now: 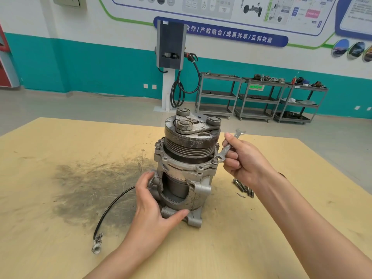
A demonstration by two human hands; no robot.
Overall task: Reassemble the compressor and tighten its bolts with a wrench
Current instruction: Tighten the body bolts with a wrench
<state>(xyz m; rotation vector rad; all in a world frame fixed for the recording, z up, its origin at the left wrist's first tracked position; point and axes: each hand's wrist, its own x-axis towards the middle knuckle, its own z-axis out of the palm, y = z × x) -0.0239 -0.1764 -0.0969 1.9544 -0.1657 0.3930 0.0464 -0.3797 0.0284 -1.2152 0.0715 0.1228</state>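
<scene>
A black cable (112, 206) with a metal fitting (97, 243) at its end lies on a pale wooden counter (241, 228) marked by a dark greasy smear (96, 184). Beyond, a grey charging unit (170, 45) on a white post trails a looped black cord (181, 89) against a teal-and-white wall. Three grey wheeled carts (259, 97) stand to its right, their top shelves carrying assorted parts, beneath blue-bordered wall posters (219, 35).
</scene>
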